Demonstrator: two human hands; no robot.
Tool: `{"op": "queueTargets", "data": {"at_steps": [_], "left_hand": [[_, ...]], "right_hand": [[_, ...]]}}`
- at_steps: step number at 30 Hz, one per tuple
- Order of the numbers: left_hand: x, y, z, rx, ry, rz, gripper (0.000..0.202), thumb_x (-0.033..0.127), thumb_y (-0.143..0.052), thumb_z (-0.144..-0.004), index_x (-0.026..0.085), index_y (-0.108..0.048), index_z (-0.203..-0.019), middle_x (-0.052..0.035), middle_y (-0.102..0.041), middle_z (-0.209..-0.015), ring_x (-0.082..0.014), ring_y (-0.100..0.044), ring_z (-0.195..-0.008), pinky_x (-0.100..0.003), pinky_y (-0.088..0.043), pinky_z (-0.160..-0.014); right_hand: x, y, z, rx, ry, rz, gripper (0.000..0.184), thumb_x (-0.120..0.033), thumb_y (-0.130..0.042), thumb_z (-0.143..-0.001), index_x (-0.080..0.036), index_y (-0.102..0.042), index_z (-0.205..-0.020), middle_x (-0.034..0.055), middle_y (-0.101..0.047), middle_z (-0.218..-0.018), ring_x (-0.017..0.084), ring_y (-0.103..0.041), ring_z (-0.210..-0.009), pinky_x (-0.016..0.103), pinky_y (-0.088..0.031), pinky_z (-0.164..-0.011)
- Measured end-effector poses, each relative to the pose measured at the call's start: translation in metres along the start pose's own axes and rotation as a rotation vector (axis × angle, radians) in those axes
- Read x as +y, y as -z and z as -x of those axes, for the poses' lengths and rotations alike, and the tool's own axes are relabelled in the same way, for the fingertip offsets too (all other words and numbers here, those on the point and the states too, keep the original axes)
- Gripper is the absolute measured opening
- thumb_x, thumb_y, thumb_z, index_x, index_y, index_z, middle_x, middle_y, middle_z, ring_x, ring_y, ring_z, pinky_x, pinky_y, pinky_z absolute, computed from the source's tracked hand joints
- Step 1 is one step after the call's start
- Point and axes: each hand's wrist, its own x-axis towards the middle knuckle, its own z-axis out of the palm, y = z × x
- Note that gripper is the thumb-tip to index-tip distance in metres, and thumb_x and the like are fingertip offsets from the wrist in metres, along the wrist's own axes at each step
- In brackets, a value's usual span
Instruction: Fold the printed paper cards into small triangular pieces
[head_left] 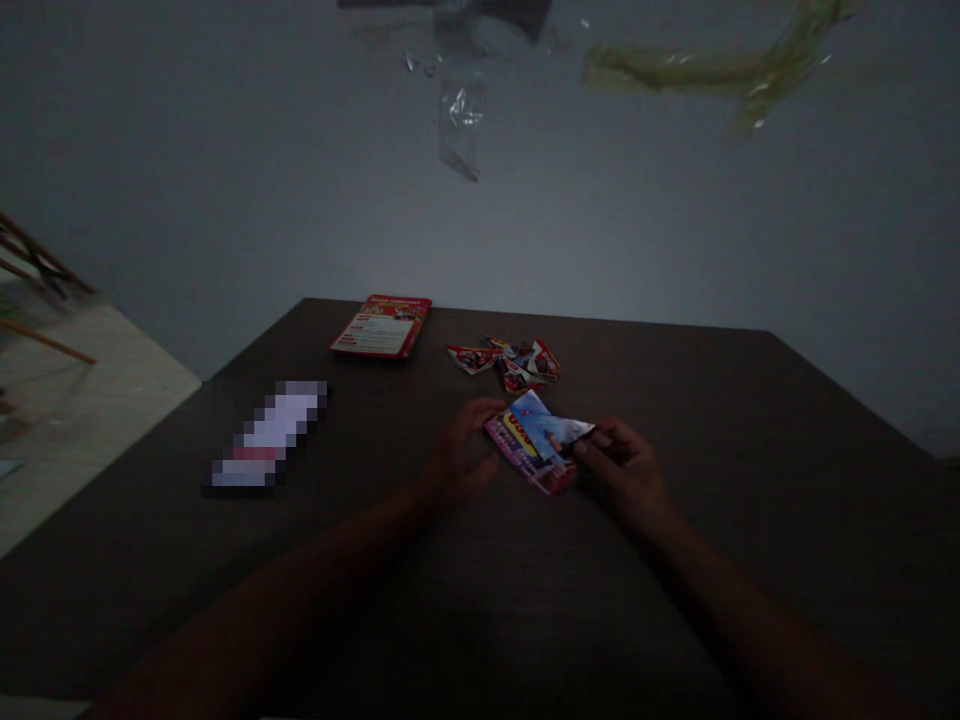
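Between my hands, just above the dark table, is a colourful printed paper leaflet [529, 440], folded over so that a pointed flap sticks out to the right. My left hand [466, 450] is closed on its left edge, fingers at the upper corner and thumb below. With thumb and fingers, my right hand [626, 468] pinches the pointed flap at the right. Just beyond the leaflet lies a small cluster of folded red and white paper pieces [529, 368]. Dim light hides the finer print and the undersides of my fingers.
A stack of red and white leaflets [382, 328] lies at the table's back left. A blurred-out phone-like object [270, 435] rests on the left side of the table [712, 400]. Behind rises a pale wall [675, 220] with tape remnants [675, 68] on it.
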Motion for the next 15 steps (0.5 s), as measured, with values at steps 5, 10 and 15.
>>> {"op": "queueTargets", "data": {"at_steps": [5, 10, 15], "left_hand": [[-0.002, 0.006, -0.002, -0.079, -0.156, -0.145, 0.071, 0.007, -0.049, -0.062, 0.018, -0.03, -0.13, -0.0162, -0.044, -0.128, -0.0284, -0.043, -0.121, -0.048, -0.04, -0.097], [0.007, 0.01, -0.007, -0.252, -0.329, -0.48, 0.061, 0.015, -0.058, -0.069, 0.018, -0.039, -0.127, -0.0167, -0.034, -0.138, -0.0308, -0.033, -0.127, -0.05, -0.031, -0.101], [0.016, 0.005, -0.009, -0.429, -0.393, -0.636, 0.052, 0.022, -0.056, -0.076, 0.019, -0.045, -0.126, -0.0126, -0.041, -0.136, -0.0296, -0.035, -0.125, -0.048, -0.027, -0.101]], "right_hand": [[0.005, 0.003, -0.003, 0.016, -0.042, -0.055, 0.029, -0.031, -0.076, -0.067, -0.025, -0.065, -0.094, 0.0009, -0.068, -0.085, 0.015, -0.061, -0.072, 0.028, -0.047, -0.068], [0.003, 0.001, -0.006, 0.027, -0.109, -0.055, 0.04, -0.032, -0.077, -0.065, -0.023, -0.064, -0.101, 0.0004, -0.068, -0.079, 0.015, -0.061, -0.069, 0.027, -0.047, -0.065], [0.004, 0.0, -0.008, 0.004, -0.158, -0.043, 0.049, -0.035, -0.078, -0.062, -0.02, -0.062, -0.106, 0.001, -0.068, -0.078, 0.014, -0.061, -0.067, 0.027, -0.047, -0.064]]}}
